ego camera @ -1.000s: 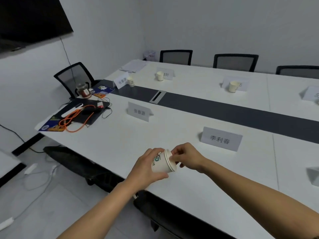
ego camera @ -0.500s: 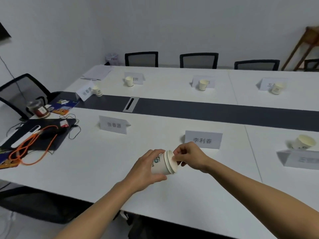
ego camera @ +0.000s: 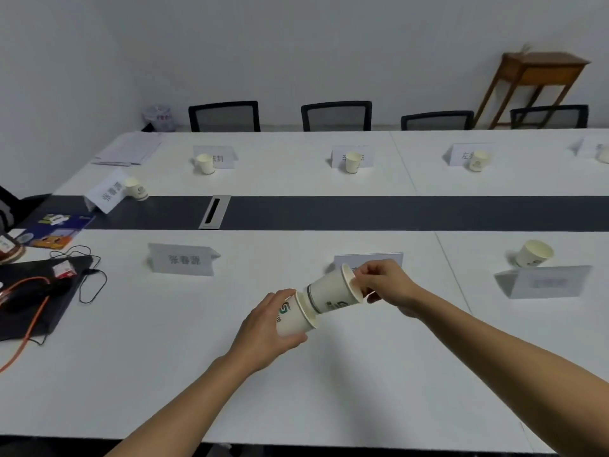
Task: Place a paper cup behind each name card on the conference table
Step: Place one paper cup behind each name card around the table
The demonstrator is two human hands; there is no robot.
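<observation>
My left hand [ego camera: 265,324] grips a white paper cup [ego camera: 291,316] lying sideways above the table. My right hand [ego camera: 387,285] pinches the rim of a second cup [ego camera: 331,291], drawn mostly out of the first. Behind them a name card [ego camera: 379,258] stands partly hidden. Another name card [ego camera: 183,263] stands to the left with no cup by it. A cup [ego camera: 534,253] stands behind the right name card [ego camera: 548,282]. Across the table, cups [ego camera: 352,161] stand by the far cards.
The white conference table [ego camera: 296,384] has a dark centre strip [ego camera: 395,212] with a cable slot [ego camera: 214,211]. At the left lie a black pad, orange cable [ego camera: 31,311] and booklets [ego camera: 56,225]. Chairs [ego camera: 336,115] line the far side; a wooden stand [ego camera: 534,84] is far right.
My right hand has pulled the inner cup out of the one in my left hand, up and to the right. My view has swung right along the table.
</observation>
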